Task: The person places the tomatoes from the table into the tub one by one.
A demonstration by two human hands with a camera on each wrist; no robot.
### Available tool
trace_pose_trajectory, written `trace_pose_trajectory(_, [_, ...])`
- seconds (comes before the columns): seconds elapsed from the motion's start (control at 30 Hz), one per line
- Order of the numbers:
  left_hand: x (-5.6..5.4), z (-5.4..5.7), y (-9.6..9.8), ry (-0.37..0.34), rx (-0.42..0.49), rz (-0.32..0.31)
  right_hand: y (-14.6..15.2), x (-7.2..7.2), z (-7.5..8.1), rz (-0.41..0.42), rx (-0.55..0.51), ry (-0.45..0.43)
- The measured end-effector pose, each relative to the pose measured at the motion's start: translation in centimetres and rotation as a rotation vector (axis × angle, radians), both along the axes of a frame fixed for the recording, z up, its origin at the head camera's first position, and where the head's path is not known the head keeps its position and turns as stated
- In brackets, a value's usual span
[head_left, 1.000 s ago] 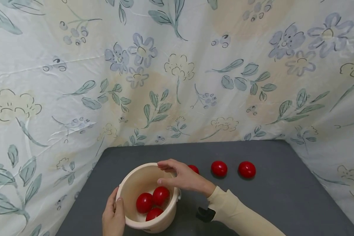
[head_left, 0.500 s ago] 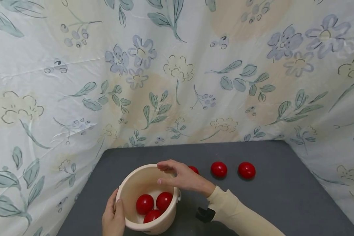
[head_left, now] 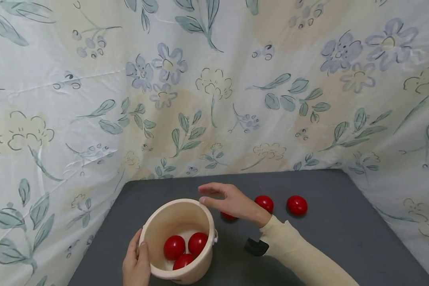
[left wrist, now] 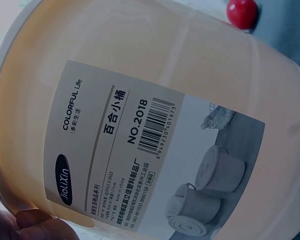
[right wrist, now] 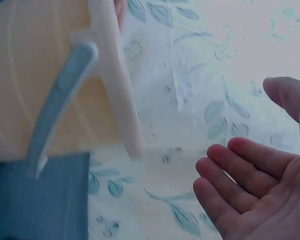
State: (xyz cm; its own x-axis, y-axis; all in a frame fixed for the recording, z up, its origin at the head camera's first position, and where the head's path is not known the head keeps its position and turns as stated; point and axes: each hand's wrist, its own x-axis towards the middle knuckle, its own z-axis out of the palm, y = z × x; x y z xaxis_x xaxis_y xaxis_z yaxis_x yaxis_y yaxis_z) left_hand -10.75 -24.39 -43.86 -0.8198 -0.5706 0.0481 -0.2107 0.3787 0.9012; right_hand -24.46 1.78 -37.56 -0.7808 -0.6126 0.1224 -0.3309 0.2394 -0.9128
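A cream plastic bucket (head_left: 190,274) stands at the front left, its mouth tilted toward me. Inside lie three shiny red balls (head_left: 174,248). My left hand (head_left: 136,260) grips the bucket's left rim, thumb on the inner side and fingers outside. Just past the far right rim hovers my right hand (head_left: 232,200), fingers extended and thumb apart, holding nothing. In the right wrist view its palm and fingers (right wrist: 240,180) show bare beside the bucket (right wrist: 40,90). Under the right forearm a red ball (head_left: 229,217) is partly hidden.
Two more red balls, a middle one (head_left: 264,203) and a right one (head_left: 297,205), rest on the dark grey table (head_left: 329,234). A floral cloth (head_left: 214,99) hangs behind and at both sides. The bucket carries a printed label (left wrist: 140,150) and a side handle (right wrist: 65,100).
The balls inside the bucket have rolled apart slightly and settled. My right hand has lifted out from over the bucket, moving up and right. My left hand keeps its grip.
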Motion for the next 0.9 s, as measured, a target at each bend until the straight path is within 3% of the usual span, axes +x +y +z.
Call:
trace_pose_trajectory(0.37, [0.0, -0.1, 0.0, 0.019, -0.001, 0.011, 3.9, -0.8, 0.2, -0.138, 0.065, 0.029])
trace_pose_trajectory(0.63, [0.2, -0.1, 0.0, 0.011, 0.000, 0.034, 6.0, -1.3, 0.3, -0.168, 0.069, 0.046])
trace_pose_trajectory(0.9, [0.3, -0.1, 0.3, -0.016, -0.008, 0.034, 9.9, -1.6, -0.3, -0.257, 0.063, 0.001])
